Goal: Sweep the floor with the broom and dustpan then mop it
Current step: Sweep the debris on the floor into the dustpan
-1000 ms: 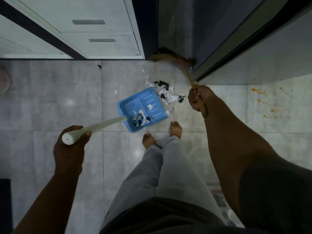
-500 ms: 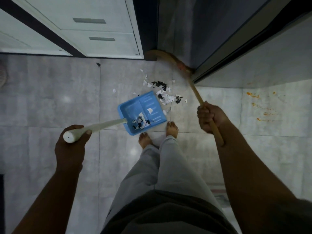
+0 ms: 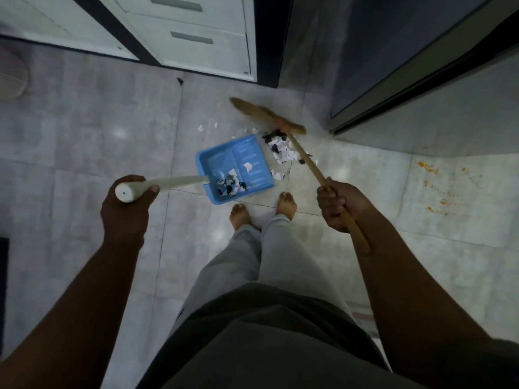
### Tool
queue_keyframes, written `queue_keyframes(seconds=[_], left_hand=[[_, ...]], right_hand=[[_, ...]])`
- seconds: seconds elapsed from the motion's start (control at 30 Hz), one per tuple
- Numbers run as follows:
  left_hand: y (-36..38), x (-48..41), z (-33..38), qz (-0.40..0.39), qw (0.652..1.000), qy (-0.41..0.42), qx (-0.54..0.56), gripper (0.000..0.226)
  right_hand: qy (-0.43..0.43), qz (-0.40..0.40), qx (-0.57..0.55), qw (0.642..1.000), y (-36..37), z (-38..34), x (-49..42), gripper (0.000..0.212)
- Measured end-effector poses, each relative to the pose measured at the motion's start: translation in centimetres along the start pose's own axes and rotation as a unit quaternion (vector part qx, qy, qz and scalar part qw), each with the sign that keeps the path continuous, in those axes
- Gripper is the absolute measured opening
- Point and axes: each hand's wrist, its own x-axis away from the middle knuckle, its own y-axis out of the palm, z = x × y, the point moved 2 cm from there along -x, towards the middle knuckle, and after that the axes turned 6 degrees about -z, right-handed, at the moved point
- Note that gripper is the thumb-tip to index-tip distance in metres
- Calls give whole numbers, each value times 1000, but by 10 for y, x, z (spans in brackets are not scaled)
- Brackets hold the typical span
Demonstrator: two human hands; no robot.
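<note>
Floor: the pale grey tiled floor (image 3: 84, 136) fills most of the view and shines a little.
Cupboard: a white cupboard with drawer slots (image 3: 196, 37) stands at the top, next to a dark gap.
Dark door: a big dark shiny door or panel (image 3: 393, 51) stands at the top right.
Person: a person in light grey trousers (image 3: 252, 262) stands with bare feet on the tiles, just below the dustpan.
Broom: the long wooden broom with straw-coloured bristles (image 3: 306, 161) leans from the right hand up to the floor. Its bristle head (image 3: 266, 115) is blurred and sits just above the scrap pile, near the top edge of the dustpan.
Dustpan: the blue plastic dustpan with a long white handle (image 3: 238, 164) lies on the floor in front of the feet. Its open side faces the scrap pile.
Right hand: the right hand (image 3: 337, 206) has its grip closed tight around the broom stick.
Left hand: the left hand (image 3: 126, 206) has its grip closed around the top end of the white handle.
Stains: small orange spots (image 3: 432, 181) mark the tiles on the right, well apart from the dustpan.
Scrap pile: small white and black paper bits (image 3: 280, 148) lie on the floor just beside the dustpan's right corner.
Scraps inside: more white and black bits (image 3: 231, 185) sit in the dustpan, near its handle end.
Stray bits: a few white bits (image 3: 200, 128) lie just above the dustpan, and one dark bit (image 3: 179, 81) lies near the cupboard.
</note>
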Motion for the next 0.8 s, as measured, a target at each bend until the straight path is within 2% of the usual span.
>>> queue_keyframes(seconds=[0.17,0.3,0.5,0.6,0.8], left_hand=[[-20,11,-12,34,999,-15,40,31],[-43,18,-29,78,993,-23,90,23],[-79,21,-50,126,982,-41,133,23],[-98,12,-57,141,978,-48,145,22],[-141,-18,-67,145,975,-54,162,24]], right_hand=[[-3,-20,53,998,23,-49,-21,41],[-3,16,98,995,59,-71,-66,41],[49,53,141,987,70,-39,-72,39],[59,46,170,983,78,-19,-58,44],[28,7,209,977,178,-15,-99,45]])
